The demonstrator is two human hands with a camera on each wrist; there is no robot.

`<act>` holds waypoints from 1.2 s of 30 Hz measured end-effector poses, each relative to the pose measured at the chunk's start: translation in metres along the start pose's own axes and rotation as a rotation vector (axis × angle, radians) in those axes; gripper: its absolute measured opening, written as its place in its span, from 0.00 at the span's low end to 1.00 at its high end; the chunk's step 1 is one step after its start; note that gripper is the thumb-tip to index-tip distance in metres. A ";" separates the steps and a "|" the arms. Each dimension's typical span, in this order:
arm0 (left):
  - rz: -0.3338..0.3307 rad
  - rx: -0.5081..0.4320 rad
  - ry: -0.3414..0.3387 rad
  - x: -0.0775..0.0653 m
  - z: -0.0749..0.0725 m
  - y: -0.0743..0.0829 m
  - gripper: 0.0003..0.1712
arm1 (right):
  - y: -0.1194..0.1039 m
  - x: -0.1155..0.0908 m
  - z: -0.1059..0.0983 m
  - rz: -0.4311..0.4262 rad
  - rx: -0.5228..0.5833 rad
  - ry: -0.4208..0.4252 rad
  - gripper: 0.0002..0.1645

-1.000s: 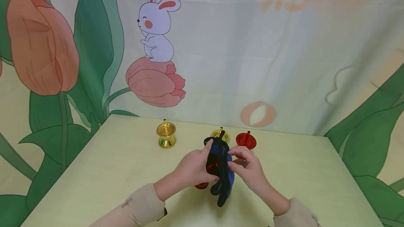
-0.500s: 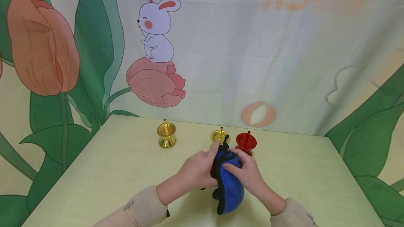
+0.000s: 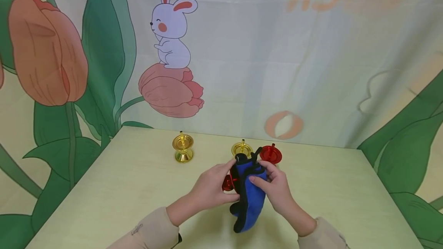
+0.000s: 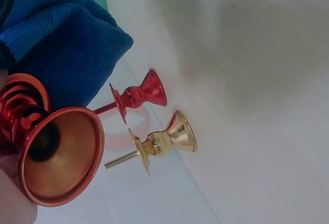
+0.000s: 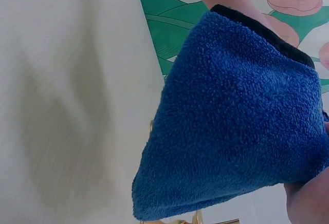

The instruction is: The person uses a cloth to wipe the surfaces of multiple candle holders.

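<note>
A red metal candle holder (image 4: 64,154) is gripped in my left hand (image 3: 212,185), tipped on its side with its flared hollow base facing the left wrist camera. In the head view its base (image 3: 227,183) pokes out between thumb and fingers. My right hand (image 3: 278,189) pinches a blue cloth with black edging (image 3: 255,199), bunched against the holder's upper part, which the cloth mostly covers. From the right wrist view, the fuzzy cloth (image 5: 236,106) hangs down in front and hides the holder. Both hands are raised over the table.
Behind the hands stand a second red candle holder (image 3: 271,153) and a gold one (image 3: 238,149), close together. Another gold candle holder (image 3: 183,148) is upright farther left. A printed curtain (image 3: 235,57) hangs behind the pale table (image 3: 328,187).
The cloth has swung from a narrow edge-on fold to showing its blue face, and my right fingers have closed on it. The held holder's red base has come into view beside my left hand.
</note>
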State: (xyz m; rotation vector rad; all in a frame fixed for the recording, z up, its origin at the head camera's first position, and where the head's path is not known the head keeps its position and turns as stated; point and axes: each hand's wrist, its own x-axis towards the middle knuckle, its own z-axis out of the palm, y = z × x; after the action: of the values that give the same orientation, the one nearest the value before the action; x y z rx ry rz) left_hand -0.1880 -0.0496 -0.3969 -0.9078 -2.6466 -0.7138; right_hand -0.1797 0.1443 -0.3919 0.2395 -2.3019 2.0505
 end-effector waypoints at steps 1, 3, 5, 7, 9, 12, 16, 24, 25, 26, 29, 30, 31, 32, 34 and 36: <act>0.005 -0.011 0.008 -0.001 0.000 0.000 0.49 | 0.000 0.000 0.000 0.002 0.012 -0.006 0.23; 0.017 -0.034 0.031 -0.001 0.000 0.000 0.48 | 0.001 -0.001 -0.001 0.011 0.024 -0.015 0.24; 0.032 -0.039 0.056 -0.001 0.000 0.000 0.47 | 0.002 -0.001 -0.002 0.017 0.021 -0.022 0.25; 0.043 -0.025 0.075 -0.002 0.001 0.000 0.46 | 0.001 -0.001 -0.003 0.031 0.007 -0.016 0.26; 0.051 0.011 0.088 -0.002 0.001 -0.001 0.46 | 0.000 -0.001 -0.004 0.038 -0.016 -0.002 0.26; 0.078 0.095 0.119 -0.002 0.000 -0.002 0.46 | -0.005 0.000 -0.010 0.038 -0.050 0.040 0.25; 0.122 0.207 0.158 -0.003 -0.002 -0.004 0.45 | -0.016 0.003 -0.019 -0.009 -0.074 0.089 0.25; 0.222 0.309 0.157 -0.001 -0.003 0.003 0.48 | -0.023 0.008 -0.012 -0.070 -0.109 -0.034 0.25; 0.224 0.304 0.159 0.000 -0.003 0.004 0.48 | -0.021 0.008 -0.009 -0.068 -0.127 -0.049 0.25; 0.225 0.299 0.162 0.000 -0.003 0.005 0.49 | -0.019 0.008 -0.007 -0.071 -0.149 -0.060 0.25; 0.220 0.305 0.165 0.001 -0.002 0.005 0.50 | -0.011 0.009 0.001 -0.089 -0.233 -0.056 0.26; 0.217 0.307 0.164 0.000 -0.001 0.005 0.50 | -0.008 0.009 0.003 -0.101 -0.268 -0.046 0.27; 0.215 0.305 0.163 0.000 -0.001 0.005 0.50 | -0.006 0.008 0.005 -0.116 -0.295 -0.039 0.27; 0.211 0.301 0.163 0.000 -0.001 0.004 0.50 | -0.004 0.009 0.006 -0.134 -0.323 -0.032 0.27; 0.202 0.297 0.162 0.000 0.000 0.004 0.50 | -0.002 0.008 0.009 -0.162 -0.390 -0.023 0.28; 0.196 0.296 0.166 -0.001 0.000 0.003 0.50 | -0.001 0.008 0.012 -0.184 -0.454 -0.021 0.28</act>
State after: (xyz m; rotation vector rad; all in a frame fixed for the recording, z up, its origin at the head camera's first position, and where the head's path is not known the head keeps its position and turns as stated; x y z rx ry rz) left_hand -0.1853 -0.0478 -0.3961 -0.9590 -2.3920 -0.3240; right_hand -0.1863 0.1321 -0.3911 0.4275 -2.5632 1.4018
